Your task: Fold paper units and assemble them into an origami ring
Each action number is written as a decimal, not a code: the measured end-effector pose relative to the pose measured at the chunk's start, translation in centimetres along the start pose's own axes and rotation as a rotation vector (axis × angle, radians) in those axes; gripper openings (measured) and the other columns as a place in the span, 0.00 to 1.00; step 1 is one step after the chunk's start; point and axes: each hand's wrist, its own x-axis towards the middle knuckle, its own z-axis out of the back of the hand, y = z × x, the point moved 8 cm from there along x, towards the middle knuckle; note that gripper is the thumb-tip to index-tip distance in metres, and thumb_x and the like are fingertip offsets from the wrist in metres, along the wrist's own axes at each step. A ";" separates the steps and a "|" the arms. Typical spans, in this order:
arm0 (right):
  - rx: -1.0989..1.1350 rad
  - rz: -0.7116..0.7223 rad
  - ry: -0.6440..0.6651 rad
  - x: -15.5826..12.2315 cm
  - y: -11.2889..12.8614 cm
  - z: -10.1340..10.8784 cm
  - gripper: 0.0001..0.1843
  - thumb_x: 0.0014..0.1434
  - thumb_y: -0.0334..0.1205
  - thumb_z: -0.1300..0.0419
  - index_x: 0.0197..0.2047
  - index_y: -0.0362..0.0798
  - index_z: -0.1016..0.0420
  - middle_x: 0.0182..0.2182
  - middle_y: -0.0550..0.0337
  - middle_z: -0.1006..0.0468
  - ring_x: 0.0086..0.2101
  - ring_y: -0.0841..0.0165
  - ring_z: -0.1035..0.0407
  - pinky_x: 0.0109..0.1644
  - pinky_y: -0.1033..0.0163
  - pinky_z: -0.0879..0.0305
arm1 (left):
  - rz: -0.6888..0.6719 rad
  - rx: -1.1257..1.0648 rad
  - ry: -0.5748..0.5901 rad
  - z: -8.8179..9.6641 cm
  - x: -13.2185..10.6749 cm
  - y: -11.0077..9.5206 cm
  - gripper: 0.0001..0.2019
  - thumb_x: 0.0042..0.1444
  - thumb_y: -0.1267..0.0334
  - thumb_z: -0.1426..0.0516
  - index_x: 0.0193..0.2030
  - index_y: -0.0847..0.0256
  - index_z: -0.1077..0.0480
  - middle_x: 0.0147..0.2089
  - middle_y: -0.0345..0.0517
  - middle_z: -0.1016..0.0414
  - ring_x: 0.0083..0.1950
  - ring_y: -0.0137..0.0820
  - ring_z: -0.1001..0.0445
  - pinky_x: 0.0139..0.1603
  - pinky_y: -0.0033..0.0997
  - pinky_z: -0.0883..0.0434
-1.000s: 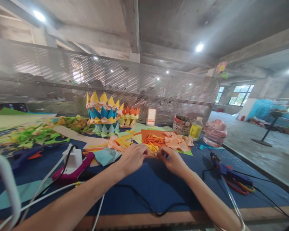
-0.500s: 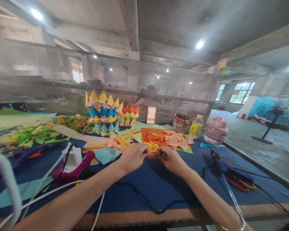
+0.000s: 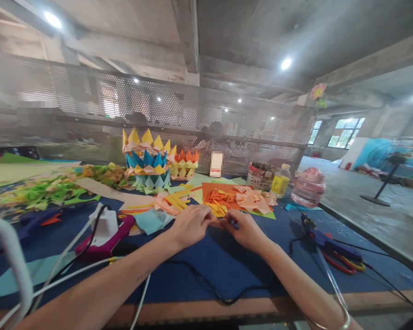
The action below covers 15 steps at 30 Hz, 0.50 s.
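My left hand (image 3: 192, 224) and my right hand (image 3: 242, 229) meet over the middle of the blue tabletop, fingers closed in pinches. Between the fingertips shows a small piece of orange paper (image 3: 219, 223), mostly hidden by the fingers. Just beyond lie yellow paper pieces (image 3: 219, 209), folded orange paper pieces (image 3: 222, 198) on an orange sheet, and folded peach paper pieces (image 3: 249, 198). Light blue paper (image 3: 153, 222) lies left of my left hand. Behind it stand paper crowns with pointed tops, one of them blue and yellow (image 3: 147, 167), another orange and yellow (image 3: 186, 164).
Left, a magenta power strip (image 3: 124, 231) with a white plug and cables; green paper scraps (image 3: 55, 188) lie behind. Right, a blue glue gun (image 3: 333, 245), scissors (image 3: 344, 265), a pink water bottle (image 3: 309, 187) and a yellow-labelled bottle (image 3: 280, 182). A perforated metal screen (image 3: 179, 110) stands behind.
Almost nothing differs. Both hands keep their place over the table, with the fingertips only slightly shifted around the small paper piece.
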 end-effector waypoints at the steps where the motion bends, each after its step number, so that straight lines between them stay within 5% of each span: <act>1: 0.000 -0.002 0.000 0.0 0.0 0.0 0.08 0.60 0.35 0.45 0.29 0.48 0.30 0.26 0.62 0.24 0.28 0.70 0.34 0.33 0.66 0.41 | 0.003 0.000 -0.002 0.0 0.0 0.0 0.06 0.51 0.74 0.47 0.30 0.61 0.31 0.33 0.42 0.25 0.37 0.33 0.26 0.38 0.28 0.36; 15: -0.006 0.020 0.010 -0.1 0.0 -0.2 0.07 0.59 0.34 0.44 0.28 0.47 0.31 0.26 0.61 0.25 0.28 0.71 0.34 0.32 0.67 0.42 | -0.020 0.025 -0.021 0.1 -0.2 -0.6 0.07 0.49 0.74 0.47 0.29 0.60 0.31 0.30 0.41 0.26 0.33 0.32 0.28 0.33 0.28 0.38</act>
